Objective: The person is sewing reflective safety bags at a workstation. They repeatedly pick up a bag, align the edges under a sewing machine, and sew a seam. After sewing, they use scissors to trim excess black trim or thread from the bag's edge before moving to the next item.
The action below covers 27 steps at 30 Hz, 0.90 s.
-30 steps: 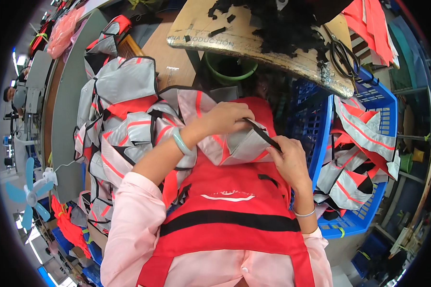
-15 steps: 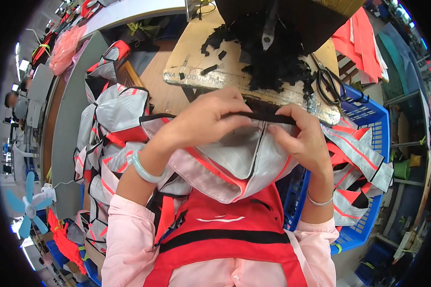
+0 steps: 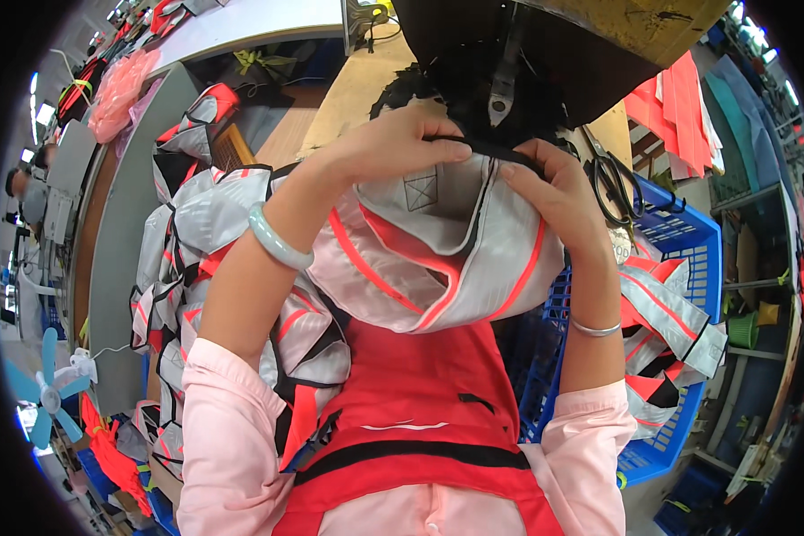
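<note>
Both hands grip a silver-grey sewn fabric piece (image 3: pixel 512 259) with bright coral piping and a black bound edge. My left hand (image 3: pixel 402 143) pinches that black edge on the left, its fingertips partly hidden behind the cloth. On the other side my right hand (image 3: pixel 558 188) has thumb and fingers closed on the same edge. Between the hands, the edge lies just below a metal arm with a hole in its tip (image 3: pixel 500 105). A stitched crossed square shows inside the folds. The rest of the piece hangs toward my red apron (image 3: pixel 429 375).
Black scraps (image 3: pixel 411 87) lie on the worn work table (image 3: pixel 344 112) under a dark machine housing (image 3: pixel 563 54). Black-handled scissors (image 3: pixel 615 188) rest at its right edge. More silver-and-coral pieces (image 3: pixel 219 210) are heaped left; others fill a blue crate (image 3: pixel 701 232) on the right.
Both hands have carried the fabric piece forward, toward the metal arm, and raised its black edge. More of the folded inside and the crossed stitching now shows. Both hands keep their hold.
</note>
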Each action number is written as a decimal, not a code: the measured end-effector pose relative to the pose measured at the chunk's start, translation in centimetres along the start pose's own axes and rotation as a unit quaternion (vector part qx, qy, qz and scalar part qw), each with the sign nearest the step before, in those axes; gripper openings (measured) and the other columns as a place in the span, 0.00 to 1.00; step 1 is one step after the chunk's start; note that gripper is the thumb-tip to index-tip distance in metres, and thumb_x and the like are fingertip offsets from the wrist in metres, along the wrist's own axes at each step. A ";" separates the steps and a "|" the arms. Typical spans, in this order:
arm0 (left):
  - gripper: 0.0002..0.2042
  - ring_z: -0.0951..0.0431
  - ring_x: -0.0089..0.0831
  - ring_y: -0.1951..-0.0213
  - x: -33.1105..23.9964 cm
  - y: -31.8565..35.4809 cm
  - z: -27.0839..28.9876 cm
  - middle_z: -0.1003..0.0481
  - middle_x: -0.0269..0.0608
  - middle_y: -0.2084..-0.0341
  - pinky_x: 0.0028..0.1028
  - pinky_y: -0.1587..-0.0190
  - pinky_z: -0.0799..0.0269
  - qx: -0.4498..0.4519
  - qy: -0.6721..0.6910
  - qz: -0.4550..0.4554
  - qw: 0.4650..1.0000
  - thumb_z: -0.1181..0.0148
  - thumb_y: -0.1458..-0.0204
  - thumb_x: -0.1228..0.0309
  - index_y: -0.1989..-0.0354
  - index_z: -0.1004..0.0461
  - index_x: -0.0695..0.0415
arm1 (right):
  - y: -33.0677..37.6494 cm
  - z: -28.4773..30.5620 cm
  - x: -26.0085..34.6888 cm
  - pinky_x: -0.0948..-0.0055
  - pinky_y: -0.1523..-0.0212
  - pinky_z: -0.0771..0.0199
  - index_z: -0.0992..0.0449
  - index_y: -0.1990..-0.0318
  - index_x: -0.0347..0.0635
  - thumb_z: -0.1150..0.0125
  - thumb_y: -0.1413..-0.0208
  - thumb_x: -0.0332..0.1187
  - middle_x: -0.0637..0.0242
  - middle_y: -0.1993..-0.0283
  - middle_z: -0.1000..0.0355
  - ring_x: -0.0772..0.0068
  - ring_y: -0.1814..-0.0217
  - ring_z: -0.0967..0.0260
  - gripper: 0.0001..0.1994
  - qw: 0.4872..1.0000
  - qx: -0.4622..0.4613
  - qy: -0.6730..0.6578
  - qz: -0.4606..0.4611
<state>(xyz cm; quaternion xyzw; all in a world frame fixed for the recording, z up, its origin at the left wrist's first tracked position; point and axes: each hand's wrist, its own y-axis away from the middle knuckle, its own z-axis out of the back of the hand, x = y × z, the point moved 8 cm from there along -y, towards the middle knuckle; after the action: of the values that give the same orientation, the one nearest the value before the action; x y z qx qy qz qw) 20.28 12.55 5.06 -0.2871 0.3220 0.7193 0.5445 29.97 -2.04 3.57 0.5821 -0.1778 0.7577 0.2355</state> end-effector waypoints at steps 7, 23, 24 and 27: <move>0.20 0.28 0.19 0.62 1.4 -1.9 0.4 0.23 0.35 0.65 0.22 0.55 0.33 0.018 0.020 0.004 1.000 0.42 0.43 0.59 0.54 0.23 0.65 | -1.8 0.3 -0.5 0.81 0.63 0.35 0.25 0.61 0.33 0.38 0.49 0.37 0.71 0.69 0.29 0.84 0.66 0.36 0.15 1.000 0.014 -0.014 -0.004; 0.24 0.25 0.22 0.57 3.3 -2.1 2.5 0.22 0.38 0.59 0.21 0.52 0.31 -0.019 0.155 0.053 0.986 0.37 0.46 0.58 0.49 0.26 0.67 | -1.7 2.3 0.9 0.80 0.62 0.33 0.24 0.59 0.32 0.38 0.48 0.36 0.71 0.67 0.28 0.81 0.65 0.34 0.15 0.999 -0.042 -0.030 -0.007; 0.24 0.24 0.21 0.58 4.4 -1.5 3.0 0.21 0.37 0.60 0.21 0.54 0.30 -0.039 0.185 0.072 0.979 0.37 0.47 0.58 0.50 0.25 0.66 | -0.8 2.4 1.3 0.79 0.62 0.32 0.24 0.60 0.33 0.39 0.48 0.35 0.70 0.67 0.28 0.81 0.65 0.33 0.14 0.999 -0.042 -0.005 -0.003; 0.20 0.25 0.20 0.64 0.6 1.3 2.0 0.21 0.35 0.65 0.21 0.60 0.30 0.002 0.017 0.024 1.000 0.38 0.48 0.58 0.54 0.23 0.63 | 4.7 0.2 3.3 0.74 0.61 0.30 0.24 0.60 0.34 0.37 0.50 0.33 0.63 0.68 0.27 0.71 0.65 0.29 0.13 0.980 0.135 0.144 0.032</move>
<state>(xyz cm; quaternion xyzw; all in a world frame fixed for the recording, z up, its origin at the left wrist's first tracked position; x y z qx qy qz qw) 18.77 14.14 6.04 -0.2904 0.3392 0.7266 0.5222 26.84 -5.52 6.81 0.4871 -0.0564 0.8579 0.1532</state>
